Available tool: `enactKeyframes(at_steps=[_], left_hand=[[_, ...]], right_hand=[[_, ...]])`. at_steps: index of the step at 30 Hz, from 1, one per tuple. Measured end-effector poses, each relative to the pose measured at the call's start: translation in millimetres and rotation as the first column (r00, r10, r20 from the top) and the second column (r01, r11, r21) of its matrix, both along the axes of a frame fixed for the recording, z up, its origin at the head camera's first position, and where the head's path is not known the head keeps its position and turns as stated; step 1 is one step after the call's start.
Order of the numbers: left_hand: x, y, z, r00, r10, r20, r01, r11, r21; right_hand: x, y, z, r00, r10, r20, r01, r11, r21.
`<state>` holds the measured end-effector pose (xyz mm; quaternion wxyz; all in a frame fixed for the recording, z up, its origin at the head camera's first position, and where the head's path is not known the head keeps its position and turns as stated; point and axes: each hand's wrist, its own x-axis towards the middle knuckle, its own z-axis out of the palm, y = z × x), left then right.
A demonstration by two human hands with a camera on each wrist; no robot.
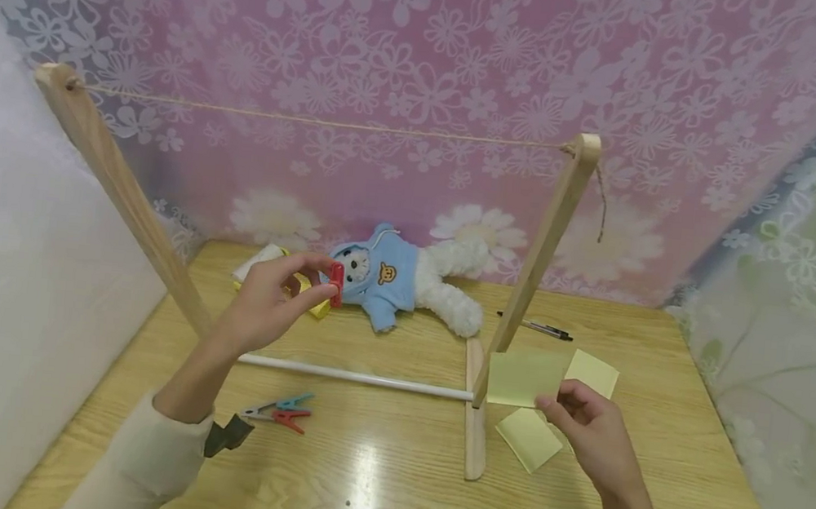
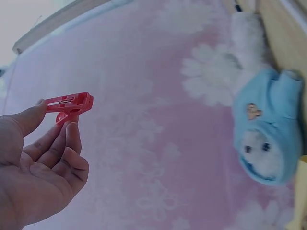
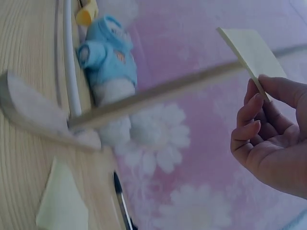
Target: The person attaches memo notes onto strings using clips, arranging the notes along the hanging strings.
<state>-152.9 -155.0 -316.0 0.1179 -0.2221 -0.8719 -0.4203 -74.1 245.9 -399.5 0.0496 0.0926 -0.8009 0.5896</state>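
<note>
Between thumb and fingertips, my left hand (image 1: 272, 300) pinches a red clothespin (image 1: 335, 284), held above the table in front of a plush toy in a blue hoodie (image 1: 399, 266). The left wrist view shows the red clothespin (image 2: 72, 104) gripped by its handle end. My right hand (image 1: 593, 436) holds a yellow sticky note pad (image 1: 525, 379) by its lower corner, beside the frame's right post (image 1: 544, 251). In the right wrist view the pad (image 3: 254, 52) is seen edge-on, pinched by thumb and fingers. Twine (image 1: 317, 121) runs between the two posts overhead.
More clothespins (image 1: 282, 413) lie on the table at the left front. Other yellow pads (image 1: 529, 440) rest near my right hand. A pen (image 1: 537, 327) lies behind the right post. A white rod (image 1: 359, 377) spans low between the posts; a yellow and white object (image 1: 260, 261) sits by the toy.
</note>
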Motion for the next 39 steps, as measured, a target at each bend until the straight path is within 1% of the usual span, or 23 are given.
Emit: enactKeyframes(at_steps=[2, 4, 7, 9, 11, 13, 16, 18, 20, 22, 24, 26, 30, 32, 34, 36, 37, 39], left_hand=[[0.9, 3.0, 11.6, 0.999, -0.015, -0.037, 0.016, 1.000, 0.013], [2.2, 6.3, 23.1, 0.997, -0.039, -0.072, 0.042, 0.998, 0.045], [4.8, 11.6, 40.1, 0.987, -0.081, -0.140, 0.097, 0.989, 0.116], [8.3, 15.7, 52.1, 0.976, -0.103, -0.193, 0.136, 0.977, 0.165], [11.4, 19.6, 63.9, 0.963, -0.118, -0.244, 0.168, 0.966, 0.197], [13.1, 23.8, 75.5, 0.948, -0.126, -0.293, 0.193, 0.958, 0.212], [12.8, 30.6, 91.7, 0.927, -0.131, -0.351, 0.216, 0.953, 0.214], [11.8, 35.4, 101.2, 0.912, -0.138, -0.386, 0.232, 0.950, 0.207], [11.5, 40.7, 110.4, 0.900, -0.144, -0.412, 0.243, 0.950, 0.198], [10.7, 46.1, 119.0, 0.892, -0.154, -0.426, 0.259, 0.945, 0.199], [9.8, 51.7, 127.5, 0.887, -0.162, -0.433, 0.273, 0.939, 0.207], [7.8, 57.1, 134.9, 0.886, -0.179, -0.428, 0.294, 0.930, 0.221], [3.3, 67.2, 146.0, 0.897, -0.213, -0.388, 0.332, 0.903, 0.273], [0.8, 72.2, 150.2, 0.906, -0.215, -0.365, 0.334, 0.892, 0.303], [-1.3, 76.7, 154.2, 0.912, -0.214, -0.350, 0.333, 0.884, 0.328], [-2.5, 80.7, 158.0, 0.921, -0.204, -0.331, 0.322, 0.879, 0.353], [-3.1, 82.8, 159.8, 0.925, -0.200, -0.324, 0.317, 0.876, 0.365], [-4.0, 87.1, 163.4, 0.934, -0.187, -0.306, 0.300, 0.873, 0.384]], right_hand=[[-1.0, -14, 1.9, 0.997, 0.056, -0.058, -0.060, 0.996, -0.065], [-2.0, -27, 4.1, 0.988, 0.108, -0.114, -0.121, 0.985, -0.119], [-4.9, -45, 8.4, 0.969, 0.167, -0.180, -0.194, 0.970, -0.146], [-7.8, -56, 12.3, 0.963, 0.177, -0.202, -0.210, 0.966, -0.152], [-11.1, -66, 16.4, 0.963, 0.172, -0.207, -0.208, 0.964, -0.166], [-14.8, -76, 21.0, 0.967, 0.146, -0.207, -0.186, 0.964, -0.189], [-20.6, -89, 27.8, 0.972, 0.092, -0.216, -0.141, 0.965, -0.222], [-25.2, -97, 32.9, 0.971, 0.070, -0.227, -0.125, 0.963, -0.238], [-30.0, -105, 38.3, 0.972, 0.045, -0.233, -0.105, 0.961, -0.255], [-35.9, -112, 44.5, 0.973, 0.028, -0.230, -0.090, 0.960, -0.266], [-41.9, -119, 51.4, 0.975, 0.009, -0.220, -0.074, 0.953, -0.293], [-47.8, -124, 57.9, 0.978, -0.005, -0.210, -0.063, 0.946, -0.316], [-55.3, -133, 69.4, 0.980, -0.039, -0.194, -0.036, 0.929, -0.369], [-57.8, -137, 73.8, 0.979, -0.060, -0.193, -0.021, 0.920, -0.392], [-60.5, -142, 78.3, 0.978, -0.079, -0.196, -0.016, 0.896, -0.443], [-63.5, -148, 82.4, 0.978, -0.098, -0.186, -0.009, 0.865, -0.502], [-65.2, -152, 84.7, 0.978, -0.105, -0.179, -0.008, 0.843, -0.537], [-68.7, -158, 89.4, 0.981, -0.117, -0.158, -0.004, 0.792, -0.610]])
